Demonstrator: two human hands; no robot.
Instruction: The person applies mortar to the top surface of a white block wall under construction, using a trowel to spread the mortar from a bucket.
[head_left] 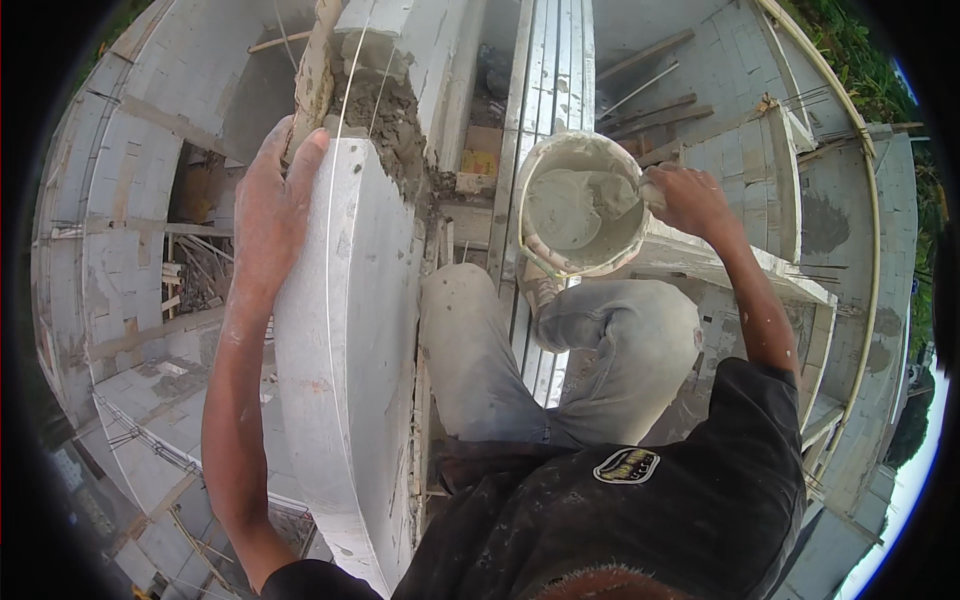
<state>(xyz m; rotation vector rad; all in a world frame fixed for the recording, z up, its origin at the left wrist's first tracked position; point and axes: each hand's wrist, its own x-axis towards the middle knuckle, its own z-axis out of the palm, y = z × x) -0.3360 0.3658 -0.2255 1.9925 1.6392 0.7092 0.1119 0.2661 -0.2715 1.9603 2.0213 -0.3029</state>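
Observation:
At the near end of a rough, mortar-crusted wooden board (318, 75), my left hand (272, 215) is closed, with the board's end between thumb and fingers. Its thumb lies by the top edge of a long pale grey wall block (375, 290). Rough wet mortar (385, 110) sits on the wall beyond that block. My right hand (690, 200) is closed round a pale, mortar-caked handle at the rim of a round bucket (528, 170). The handle appears to belong to a trowel, its blade hidden in the grey mortar (565, 208) inside the bucket.
Thin white lines (335, 260) run along the wall top. Metal planks (545, 70) extend away beneath the bucket and between my knees. Low block walls (130, 180) enclose spaces on both sides, with loose timber (655, 120) at the far right. A yellowish pole (872, 200) curves along the right.

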